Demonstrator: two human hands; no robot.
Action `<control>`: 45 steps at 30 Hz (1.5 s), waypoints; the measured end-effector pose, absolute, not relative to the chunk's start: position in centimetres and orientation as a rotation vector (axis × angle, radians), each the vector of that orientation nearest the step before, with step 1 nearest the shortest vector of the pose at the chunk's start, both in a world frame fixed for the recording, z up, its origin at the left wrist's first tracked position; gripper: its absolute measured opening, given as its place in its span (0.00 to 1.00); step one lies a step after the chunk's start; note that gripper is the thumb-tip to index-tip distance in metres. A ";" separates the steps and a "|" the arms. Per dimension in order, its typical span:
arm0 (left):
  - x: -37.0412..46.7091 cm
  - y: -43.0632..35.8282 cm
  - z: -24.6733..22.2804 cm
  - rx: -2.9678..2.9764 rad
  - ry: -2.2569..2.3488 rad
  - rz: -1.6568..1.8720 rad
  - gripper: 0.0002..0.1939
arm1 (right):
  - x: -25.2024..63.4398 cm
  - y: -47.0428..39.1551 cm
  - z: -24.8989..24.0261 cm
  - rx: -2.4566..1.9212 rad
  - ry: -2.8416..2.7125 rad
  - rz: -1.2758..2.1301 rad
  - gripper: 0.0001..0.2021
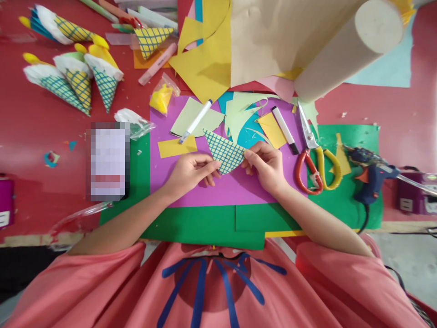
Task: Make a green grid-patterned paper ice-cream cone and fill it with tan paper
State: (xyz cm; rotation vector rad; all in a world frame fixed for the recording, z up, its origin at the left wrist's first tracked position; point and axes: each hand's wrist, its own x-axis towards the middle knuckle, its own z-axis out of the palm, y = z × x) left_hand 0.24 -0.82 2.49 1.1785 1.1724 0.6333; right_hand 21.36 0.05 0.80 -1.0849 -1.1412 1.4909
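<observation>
A pale green paper piece with a blue grid (224,152), shaped like a wedge with a curved edge, is held between both hands above the purple sheet (191,191). My left hand (195,172) pinches its lower left edge between thumb and fingers. At its right corner, my right hand (266,165) grips it in the same way. Just beyond the hands lie a blue-capped marker (196,120), a black-capped marker (285,130), a yellow paper strip (177,147) and pale green scraps (241,111).
Scissors (310,150) and a glue gun (370,175) lie at the right. Finished paper cones (106,82) sit at the upper left, above a blurred-out box (108,161). A large white roll (341,54) stands at the upper right. Yellow card (208,64) is at the back.
</observation>
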 end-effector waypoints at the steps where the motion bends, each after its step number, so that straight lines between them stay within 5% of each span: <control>1: 0.2 -0.8 2.4 1.176 1.166 0.616 0.16 | 21.4 0.1 0.8 -1.090 -1.134 1.483 0.11; 17: 0.5 -1.1 1.9 1.282 1.160 0.733 0.14 | 21.4 0.1 1.1 -1.122 -1.312 1.466 0.18; 23: -0.1 -0.5 1.8 1.328 1.126 1.039 0.35 | 21.7 0.4 1.0 -1.210 -1.397 1.194 0.09; 37: 0.1 0.1 1.5 1.388 1.154 1.012 0.16 | 22.2 1.2 0.6 -1.100 -1.644 0.982 0.03; 45: 0.4 -0.2 1.3 1.233 1.148 0.992 0.14 | 21.5 0.6 1.0 -1.022 -1.494 1.491 0.19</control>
